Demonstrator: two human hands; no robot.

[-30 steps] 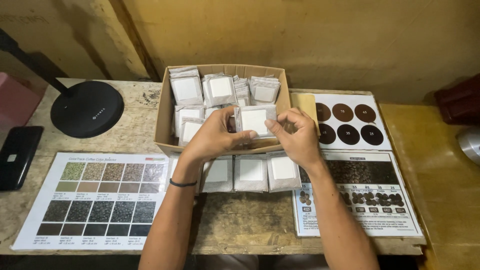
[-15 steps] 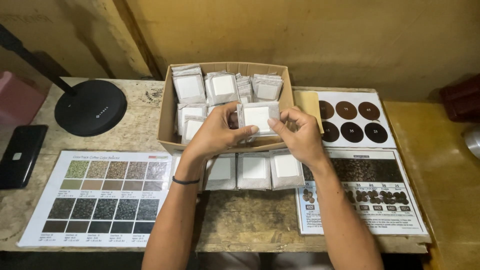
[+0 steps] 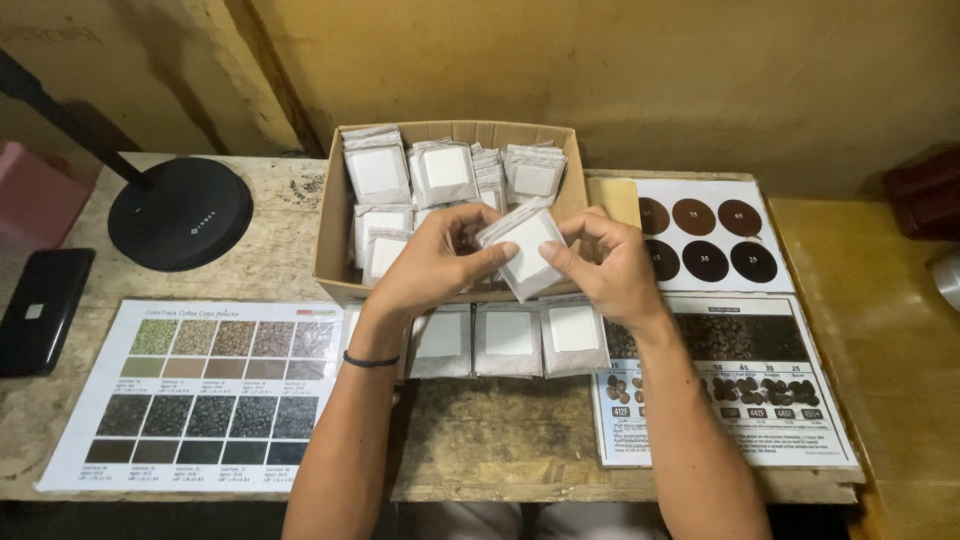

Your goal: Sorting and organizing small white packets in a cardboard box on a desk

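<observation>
Both hands pinch one small white packet (image 3: 524,254) above a cardboard box (image 3: 333,232) of similar packets. Left hand (image 3: 430,262) grips its left edge, right hand (image 3: 608,268) its right

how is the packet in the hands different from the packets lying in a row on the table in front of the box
The held packet is lifted and tilted, pinched between the left hand and right hand; the row packets lie flat and untouched on the table. The held one is alone; the row sits side by side. All are silvery with a white square label.
</observation>
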